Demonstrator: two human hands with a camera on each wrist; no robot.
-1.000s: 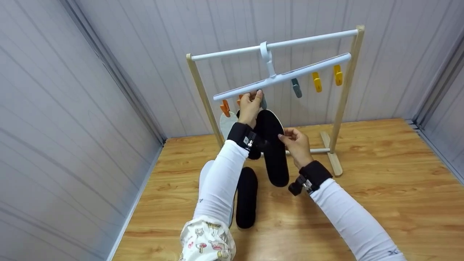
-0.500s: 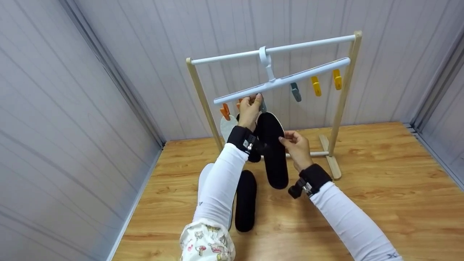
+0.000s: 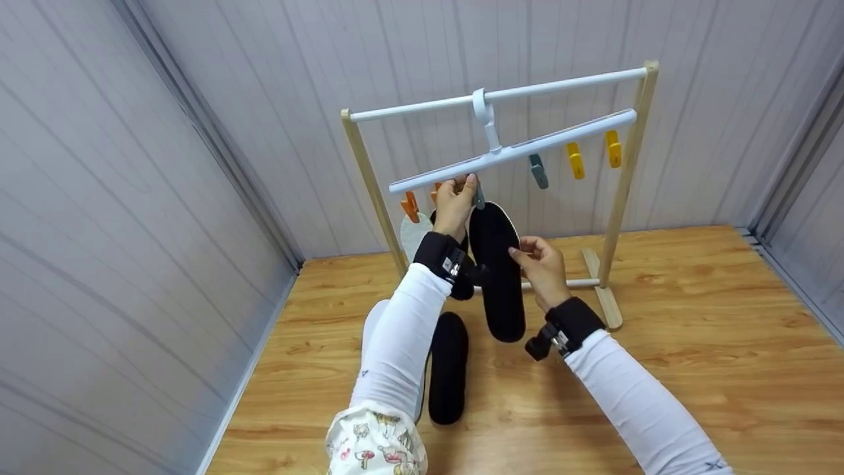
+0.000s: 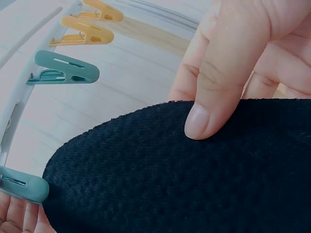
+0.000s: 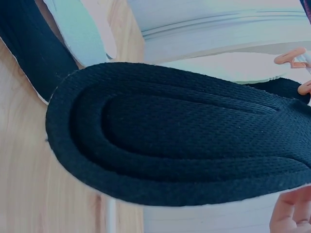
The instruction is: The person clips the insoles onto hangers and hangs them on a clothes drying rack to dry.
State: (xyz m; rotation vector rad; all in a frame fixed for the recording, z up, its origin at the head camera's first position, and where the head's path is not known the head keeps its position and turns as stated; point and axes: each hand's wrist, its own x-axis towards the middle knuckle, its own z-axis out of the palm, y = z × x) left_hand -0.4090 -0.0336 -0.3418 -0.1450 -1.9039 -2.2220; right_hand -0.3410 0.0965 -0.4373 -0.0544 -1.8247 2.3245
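Observation:
In the head view my left hand [image 3: 455, 206] pinches a grey-green clothespin [image 3: 479, 196] under the white hanger bar [image 3: 560, 137]. My right hand [image 3: 543, 269] holds a black shoe insole [image 3: 499, 284] by its right edge, thumb on the near face. The insole hangs nearly upright, its rounded top just below the clothespin. In the left wrist view the tip of the clothespin [image 4: 26, 185] meets the end of the insole [image 4: 131, 165]; I cannot tell whether it bites. The insole's moulded heel [image 5: 165, 131] fills the right wrist view.
A pale insole [image 3: 414, 232] hangs from an orange clothespin [image 3: 410, 207], with another black insole [image 3: 463, 289] beside it. Another grey-green clothespin [image 3: 539, 171] and two yellow clothespins [image 3: 575, 161] hang rightward. A black insole [image 3: 448, 369] and a pale one lie on the wooden floor.
The black insole and my right hand have risen slightly towards the clothespin. My left hand keeps its place at the bar. The head view has tilted up a little.

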